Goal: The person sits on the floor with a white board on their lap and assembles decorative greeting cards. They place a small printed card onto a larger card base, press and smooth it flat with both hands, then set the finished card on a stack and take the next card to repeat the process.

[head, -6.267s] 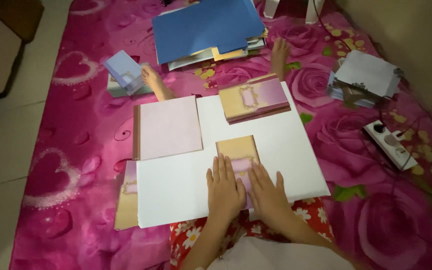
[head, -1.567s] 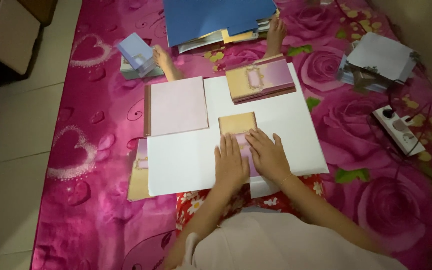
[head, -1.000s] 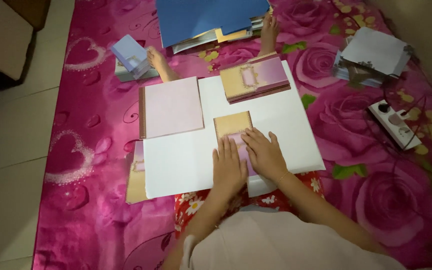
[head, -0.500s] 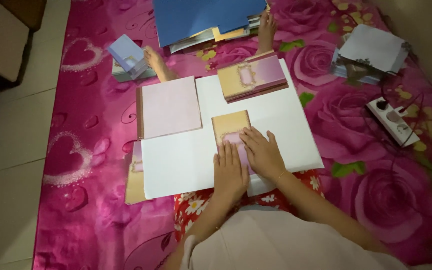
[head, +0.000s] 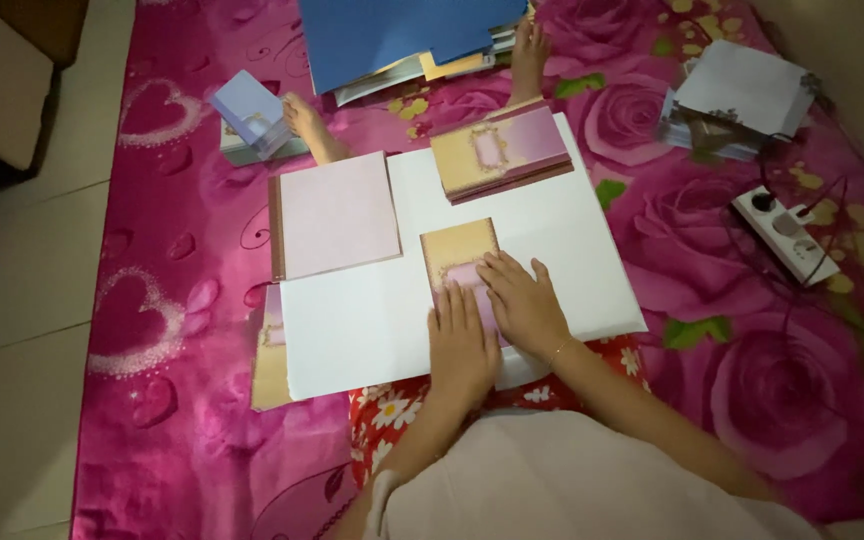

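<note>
Hands, left (head: 462, 345) and right (head: 524, 303), apparently press flat on folded card (head: 460, 255).

Matt white paper board (head: 372, 330) (smooth) on soft floral cloth mat (head: 752, 380).

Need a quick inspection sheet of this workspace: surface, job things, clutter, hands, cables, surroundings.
Surface: white board on a pink floral mat.
Job's things: gold-bordered card under both hands; card stack; pink sheet pile.
Clutter: blue folder; paper bundle; lilac card stack.
Hands: left hand and right hand flat, pressing the card.
Cables: power strip with plugged lead.
Surroundings: tiled floor.
</note>
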